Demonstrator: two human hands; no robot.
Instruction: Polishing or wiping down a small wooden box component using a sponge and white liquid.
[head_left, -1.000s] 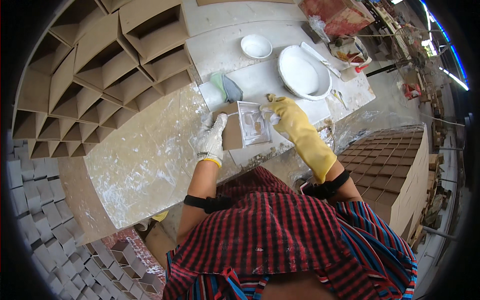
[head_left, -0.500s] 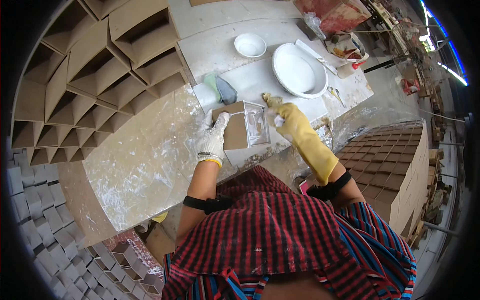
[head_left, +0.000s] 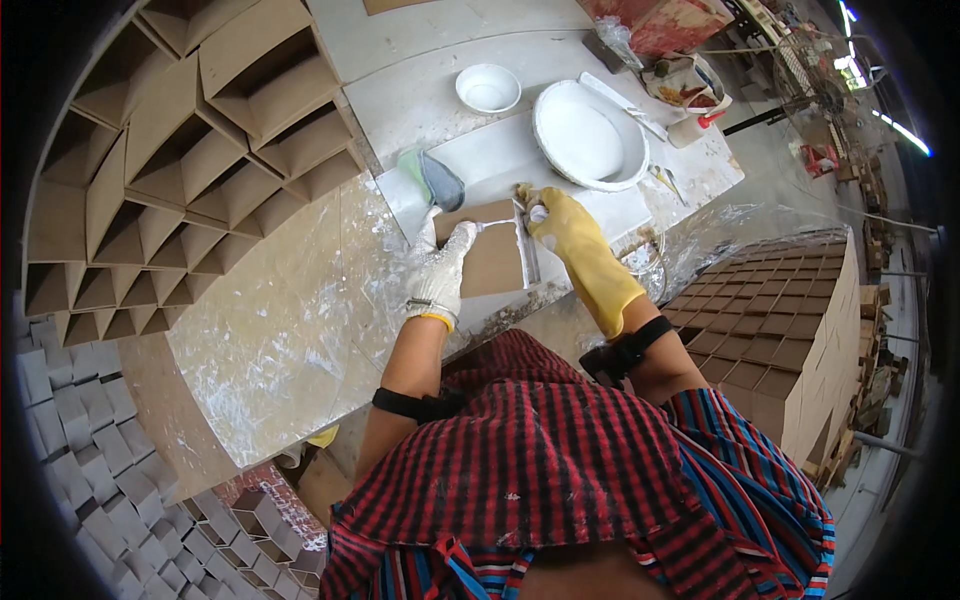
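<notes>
My left hand point(head_left: 438, 268), in a white knit glove, grips the left side of a small brown cardboard box point(head_left: 492, 262), thumb on its upper face. White paste lines the box's far and right edges. My right hand point(head_left: 562, 228), in a long yellow rubber glove, is at the box's right edge, fingers curled around something whitish too small to make out. A crumpled brownish scrap point(head_left: 523, 191) lies by its fingertips. Beyond the box is a grey-green cloth point(head_left: 434, 181). A large round basin of white paste point(head_left: 592, 135) stands past my right hand.
A small white bowl point(head_left: 489, 90), a flat white scraper point(head_left: 618, 104) and a red-capped bottle point(head_left: 690, 129) are on the paste-spotted table point(head_left: 290, 330). Stacked open brown boxes point(head_left: 190, 130) rise at left. Another wrapped brown stack point(head_left: 770, 320) stands at right, grey boxes point(head_left: 110, 450) at lower left.
The box has tipped so that a flat brown face shows instead of its open right side. My right hand has moved left onto its right edge.
</notes>
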